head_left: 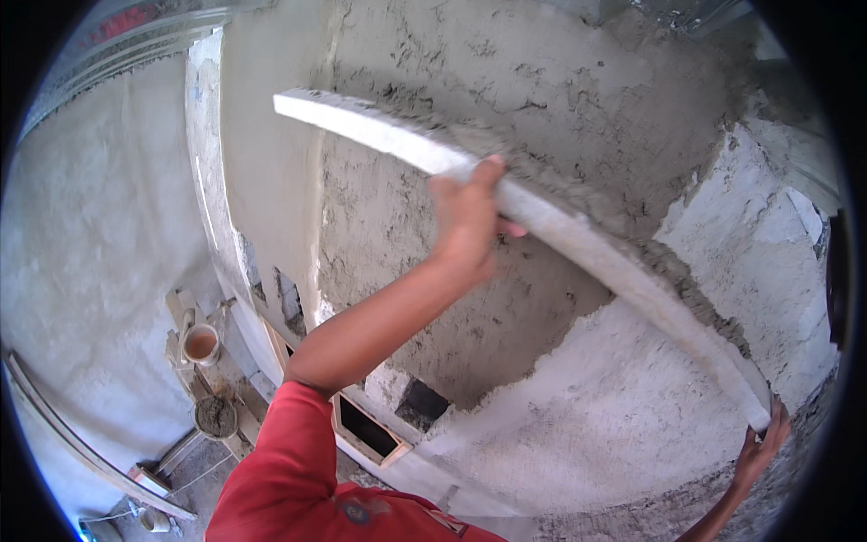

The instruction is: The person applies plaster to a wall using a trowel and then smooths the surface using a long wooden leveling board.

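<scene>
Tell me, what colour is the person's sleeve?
Red; the sleeve shows in the head view, on the left arm.

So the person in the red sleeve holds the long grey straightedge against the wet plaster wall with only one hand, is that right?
Not quite: both hands hold it. In the head view the left hand grips the long grey straightedge near its middle, and the right hand holds its lower end, against the wet plaster wall.

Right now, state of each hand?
Left hand: closed on the straightedge near its middle, pressing it to the wet plaster wall.
Right hand: holding the straightedge's lower end; fingers partly hidden.
</scene>
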{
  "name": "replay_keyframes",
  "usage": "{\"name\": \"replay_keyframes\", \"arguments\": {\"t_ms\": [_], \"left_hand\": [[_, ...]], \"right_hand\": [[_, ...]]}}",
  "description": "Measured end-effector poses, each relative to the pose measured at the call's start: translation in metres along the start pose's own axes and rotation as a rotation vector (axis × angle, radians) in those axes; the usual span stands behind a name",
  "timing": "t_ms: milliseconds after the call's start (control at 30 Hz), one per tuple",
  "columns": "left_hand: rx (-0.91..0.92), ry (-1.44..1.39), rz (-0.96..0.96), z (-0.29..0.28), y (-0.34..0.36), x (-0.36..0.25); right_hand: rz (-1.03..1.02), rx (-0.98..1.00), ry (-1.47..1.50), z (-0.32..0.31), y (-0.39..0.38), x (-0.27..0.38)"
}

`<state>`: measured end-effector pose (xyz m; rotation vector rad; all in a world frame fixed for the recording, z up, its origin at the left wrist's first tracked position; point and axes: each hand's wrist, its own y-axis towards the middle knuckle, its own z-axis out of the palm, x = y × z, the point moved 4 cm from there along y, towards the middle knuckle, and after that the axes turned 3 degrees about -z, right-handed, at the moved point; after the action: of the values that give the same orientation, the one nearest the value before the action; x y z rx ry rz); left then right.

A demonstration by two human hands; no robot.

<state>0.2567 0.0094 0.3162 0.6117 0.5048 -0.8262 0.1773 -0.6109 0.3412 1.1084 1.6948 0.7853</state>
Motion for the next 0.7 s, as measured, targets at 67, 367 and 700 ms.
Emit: {"name": "replay_keyframes", "arguments": {"t_ms": [67, 367, 700], "left_hand": [[-0.027, -0.021, -0.001, -0.043, -0.012, -0.002], [-0.323, -0.108, -0.01, -0.225, -0.061, 0.002], [-0.619, -0.319, -0.039, -0.409, -0.134, 0.017]], "right_hand": [[-0.028, 0.087, 0.028, -0.009, 0.014, 0.036], [-0.116, 0.556, 0.045, -0.001, 0.058, 0.165], [-0.737, 0.525, 0.16, -0.03, 0.152, 0.37]]}}
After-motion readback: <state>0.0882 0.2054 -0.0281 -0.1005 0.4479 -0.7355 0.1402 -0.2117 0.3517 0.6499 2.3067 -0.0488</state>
